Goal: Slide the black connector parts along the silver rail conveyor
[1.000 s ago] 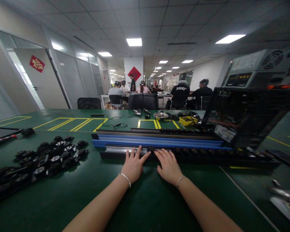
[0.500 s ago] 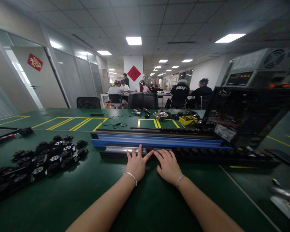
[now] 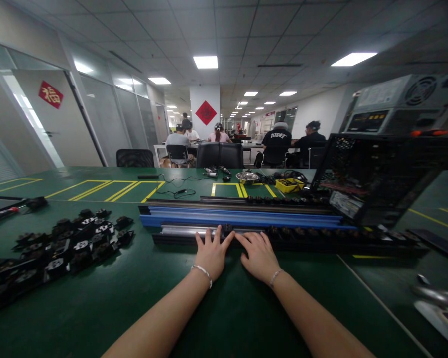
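A long black rail point(image 3: 170, 239) with a shiny silver channel lies crosswise in front of me. Over its edge rest the spread fingers of my left hand point(image 3: 211, 257), palm down and holding nothing. My right hand point(image 3: 260, 257) lies beside it with fingers stretched onto the same rail, and it grips nothing that I can see. The index fingertips almost meet below a small black roller-like part point(image 3: 228, 228) seated in the rail. To the right, a row of similar black parts point(image 3: 309, 232) fills the channel. Just behind runs a blue rail point(image 3: 194, 217).
Many loose black parts point(image 3: 80, 246) are heaped at left. An opened computer case point(image 3: 377, 174) stands at right with a metal unit on top. A metal bowl point(image 3: 247, 177) and yellow tray point(image 3: 289, 185) sit farther back. Several people are seated beyond the green table point(image 3: 134, 298).
The view has shifted very slightly. Both hands keep the same place on the rail, and the small black part stays between them.
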Motion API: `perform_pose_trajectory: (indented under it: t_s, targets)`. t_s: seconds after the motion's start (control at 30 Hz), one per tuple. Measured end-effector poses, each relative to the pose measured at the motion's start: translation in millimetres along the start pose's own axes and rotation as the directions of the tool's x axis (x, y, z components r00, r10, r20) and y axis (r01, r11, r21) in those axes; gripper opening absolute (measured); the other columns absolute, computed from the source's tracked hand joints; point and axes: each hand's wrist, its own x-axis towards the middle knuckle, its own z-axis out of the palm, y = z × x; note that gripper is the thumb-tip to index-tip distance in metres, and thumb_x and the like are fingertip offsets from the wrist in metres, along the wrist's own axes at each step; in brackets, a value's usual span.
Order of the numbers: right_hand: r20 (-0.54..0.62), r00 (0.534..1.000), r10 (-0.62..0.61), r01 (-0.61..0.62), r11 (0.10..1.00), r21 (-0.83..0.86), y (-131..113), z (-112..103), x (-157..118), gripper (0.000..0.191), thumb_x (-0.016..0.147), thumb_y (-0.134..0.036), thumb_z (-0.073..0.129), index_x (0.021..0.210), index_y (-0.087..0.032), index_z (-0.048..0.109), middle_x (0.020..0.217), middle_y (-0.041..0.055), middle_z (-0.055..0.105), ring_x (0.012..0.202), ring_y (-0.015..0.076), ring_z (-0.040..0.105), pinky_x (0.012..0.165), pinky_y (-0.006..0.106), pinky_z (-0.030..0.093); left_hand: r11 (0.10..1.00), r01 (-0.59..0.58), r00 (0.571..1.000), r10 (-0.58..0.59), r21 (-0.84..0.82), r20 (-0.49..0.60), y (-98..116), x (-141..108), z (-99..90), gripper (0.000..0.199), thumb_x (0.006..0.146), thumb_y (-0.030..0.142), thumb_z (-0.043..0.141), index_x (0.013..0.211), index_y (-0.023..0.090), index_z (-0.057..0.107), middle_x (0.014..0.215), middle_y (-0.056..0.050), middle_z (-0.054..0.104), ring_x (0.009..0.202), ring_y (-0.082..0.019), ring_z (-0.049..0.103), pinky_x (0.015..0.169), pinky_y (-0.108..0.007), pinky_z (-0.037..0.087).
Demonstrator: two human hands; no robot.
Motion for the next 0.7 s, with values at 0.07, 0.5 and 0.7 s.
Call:
perform_pose_trajectory:
  t_s: [0.07,0.5,0.7]
  targets:
    - [0.017,1.0,0.014,-0.014,1.0,-0.007,-1,0,0,0.054,0.071,-0.02,0.047,0.124,-0.031,0.046,0.116,0.0035,0.054,0.112,0.0197,0.04,0.104,0.042,0.012,1.0,0.014,1.0,-0.014,0.013,0.012,1,1,-0.1,0.061,0.084,0.026,0.036,0.136,0.044,0.009,0.144,-0.007,0.026,0.124,-0.039,0.029,0.093,-0.069,0.016]
    - [-0.061,0.998,-0.013,0.011,0.999,-0.031,2,9,-2,0.054,0.073,-0.019,0.043,0.127,-0.024,0.043,0.133,0.0033,0.043,0.125,0.0205,0.029,0.106,0.041,0.008,1.0,0.008,1.0,-0.008,0.0,0.009,-1,1,-1.7,0.051,0.084,0.028,0.033,0.134,0.04,0.027,0.143,-0.006,0.029,0.123,-0.036,0.031,0.094,-0.068,0.016]
    - [-0.049,0.999,0.011,-0.014,0.998,-0.06,4,12,-1,0.053,0.073,-0.018,0.045,0.125,-0.024,0.045,0.14,0.0046,0.034,0.13,0.0213,0.021,0.106,0.041,0.009,1.0,0.006,1.0,-0.006,0.004,-0.016,-2,0,-0.2,0.051,0.084,0.027,0.033,0.133,0.038,0.029,0.142,-0.008,0.031,0.124,-0.036,0.031,0.093,-0.066,0.017]
